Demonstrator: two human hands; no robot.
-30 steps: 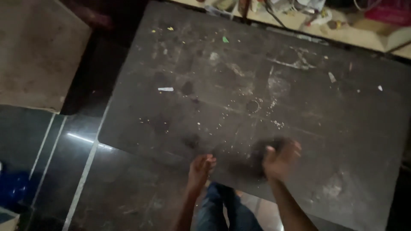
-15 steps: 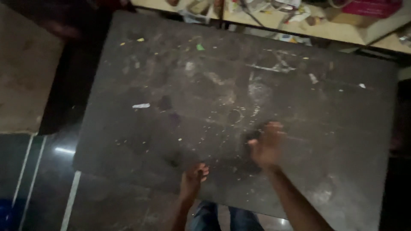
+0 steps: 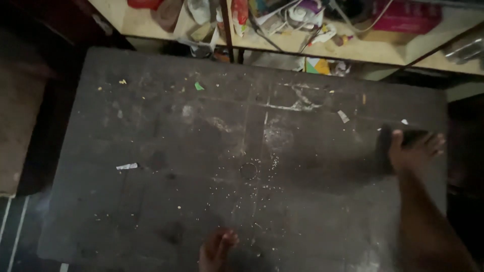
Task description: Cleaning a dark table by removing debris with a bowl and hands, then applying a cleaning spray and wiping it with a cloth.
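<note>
A dark, dusty tabletop point(image 3: 166, 201) fills the view, strewn with crumbs and light smears. My right hand point(image 3: 414, 151) lies far right on it, fingers spread over a dark cloth point(image 3: 384, 147) pressed flat to the surface. My left hand point(image 3: 217, 249) rests on the table's near edge at bottom centre and holds nothing. A white paper scrap point(image 3: 126, 166) lies left of centre. A small green scrap point(image 3: 199, 86) is near the far edge, and a white chip point(image 3: 343, 116) sits up and left of my right hand.
Behind the table runs a pale shelf point(image 3: 353, 50) crowded with cables, a pink box point(image 3: 406, 17) and other clutter. A dark upright post point(image 3: 228, 35) stands in front of it. Floor with pale stripes point(image 3: 12, 231) shows at bottom left.
My right hand has slid the dark cloth rightward and farther across the table. My left hand has dropped toward the near edge. The view has tilted up toward the shelf.
</note>
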